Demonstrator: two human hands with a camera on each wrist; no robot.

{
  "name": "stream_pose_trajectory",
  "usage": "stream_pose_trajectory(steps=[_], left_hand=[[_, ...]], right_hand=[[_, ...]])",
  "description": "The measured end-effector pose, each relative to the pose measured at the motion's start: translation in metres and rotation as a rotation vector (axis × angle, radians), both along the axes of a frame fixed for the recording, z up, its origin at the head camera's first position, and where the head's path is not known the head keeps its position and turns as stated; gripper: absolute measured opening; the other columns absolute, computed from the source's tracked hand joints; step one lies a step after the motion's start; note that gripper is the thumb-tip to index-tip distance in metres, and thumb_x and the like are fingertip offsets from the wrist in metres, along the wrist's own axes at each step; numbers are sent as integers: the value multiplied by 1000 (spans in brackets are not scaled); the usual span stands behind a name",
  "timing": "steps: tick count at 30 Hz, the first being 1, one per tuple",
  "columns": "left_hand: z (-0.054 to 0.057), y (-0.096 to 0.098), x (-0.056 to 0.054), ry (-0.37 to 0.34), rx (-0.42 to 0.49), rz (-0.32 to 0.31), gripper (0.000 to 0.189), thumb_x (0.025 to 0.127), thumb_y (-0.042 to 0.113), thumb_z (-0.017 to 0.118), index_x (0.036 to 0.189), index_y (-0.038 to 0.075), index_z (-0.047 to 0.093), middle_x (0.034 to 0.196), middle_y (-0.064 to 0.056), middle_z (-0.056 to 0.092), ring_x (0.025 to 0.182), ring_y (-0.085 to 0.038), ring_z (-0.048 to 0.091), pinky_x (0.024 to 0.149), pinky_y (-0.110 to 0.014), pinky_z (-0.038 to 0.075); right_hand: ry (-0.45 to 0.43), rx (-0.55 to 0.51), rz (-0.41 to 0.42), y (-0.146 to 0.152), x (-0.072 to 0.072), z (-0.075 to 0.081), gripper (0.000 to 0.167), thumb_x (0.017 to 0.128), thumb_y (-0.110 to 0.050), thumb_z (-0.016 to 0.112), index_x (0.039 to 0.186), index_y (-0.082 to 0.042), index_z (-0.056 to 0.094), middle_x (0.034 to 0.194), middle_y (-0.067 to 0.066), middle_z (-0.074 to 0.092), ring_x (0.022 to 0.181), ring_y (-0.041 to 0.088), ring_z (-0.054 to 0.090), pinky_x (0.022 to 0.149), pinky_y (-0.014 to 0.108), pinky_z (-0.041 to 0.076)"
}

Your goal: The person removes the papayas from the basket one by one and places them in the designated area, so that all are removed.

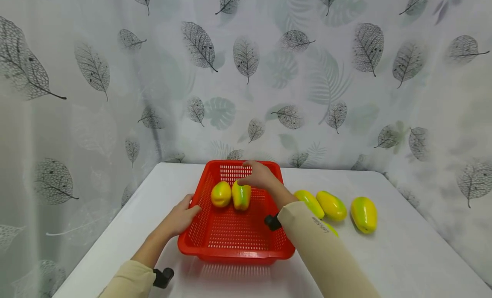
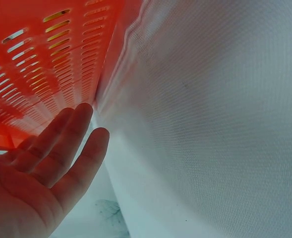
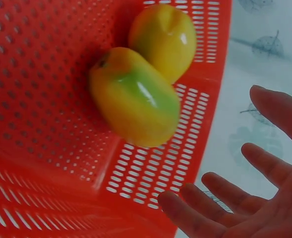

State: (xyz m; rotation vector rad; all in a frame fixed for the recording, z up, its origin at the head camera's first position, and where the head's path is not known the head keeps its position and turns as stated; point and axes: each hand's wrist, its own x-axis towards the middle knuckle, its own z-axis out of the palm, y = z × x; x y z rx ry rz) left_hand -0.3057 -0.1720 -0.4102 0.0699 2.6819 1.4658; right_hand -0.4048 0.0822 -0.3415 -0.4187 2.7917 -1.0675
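Note:
A red perforated plastic basket stands on the white table. Inside it, towards the far end, lie two glossy yellow-green fruits that look like mangoes or papayas, the left fruit close beside the right fruit. My left hand holds the basket's left rim, thumb over the edge. Along the outer wall its long fingers extend, nearly straight, in the left wrist view; the thumb is hidden there. Above the right fruit, near the far rim, hovers my right hand. Spread fingers show nothing held in the right wrist view.
Several more yellow-green fruits lie on the table right of the basket, among them one fruit near the right sleeve and one fruit farther right. My right forearm partly covers this group. A leaf-patterned curtain hangs behind the white table.

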Motion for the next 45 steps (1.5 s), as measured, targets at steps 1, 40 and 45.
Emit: stream_pose_trajectory(steps=[1, 40, 45], left_hand=[[0, 0, 0, 0, 0, -1, 50, 103, 20, 45, 148, 0, 39, 115, -20, 65, 80, -20, 69, 70, -40, 65], [5, 3, 1, -4, -15, 6, 52, 102, 19, 44, 150, 0, 38, 119, -23, 64, 82, -23, 70, 73, -42, 65], [3, 3, 2, -16, 0, 14, 51, 103, 20, 44, 150, 0, 38, 119, -24, 63, 82, -23, 70, 73, -42, 65]], right_hand=[[-14, 5, -8, 0, -1, -3, 68, 89, -27, 77, 151, -11, 51, 157, 13, 49, 142, 34, 47, 117, 52, 42], [-112, 12, -116, -21, -15, -47, 68, 81, -9, 83, 144, -10, 56, 140, 16, 60, 122, 32, 57, 106, 48, 53], [-103, 29, -103, -23, -16, -49, 67, 80, -8, 84, 142, -11, 56, 137, 16, 60, 117, 32, 57, 103, 48, 55]])
